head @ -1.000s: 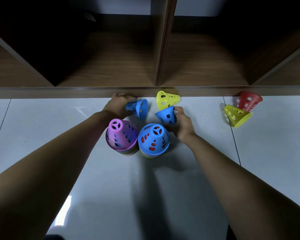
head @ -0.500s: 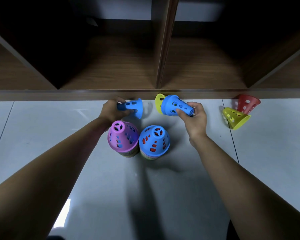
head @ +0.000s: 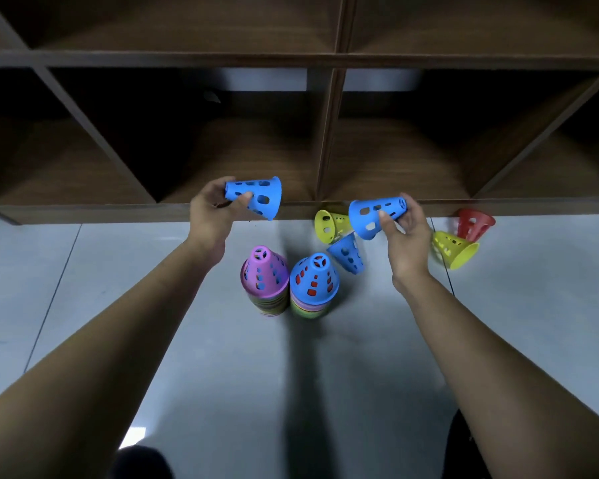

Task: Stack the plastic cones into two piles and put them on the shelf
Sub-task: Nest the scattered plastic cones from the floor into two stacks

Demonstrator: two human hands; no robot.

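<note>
Newly raised left hand [head: 210,216], right hand [head: 407,236], both gripping blue cones [head: 256,197] [head: 374,216] before shelf [head: 83,209]; piles [head: 265,274] [head: 313,281] between.

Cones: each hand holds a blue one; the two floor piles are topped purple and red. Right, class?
No. The head view shows a purple-topped pile and a blue-topped pile, not red. Left hand and right hand each hold a blue cone.

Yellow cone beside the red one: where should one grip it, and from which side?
Probably around its narrow end, from the left. The yellow cone lies on its side, narrow end pointing left and wide rim right, and the red cone crowds it from behind.
</note>
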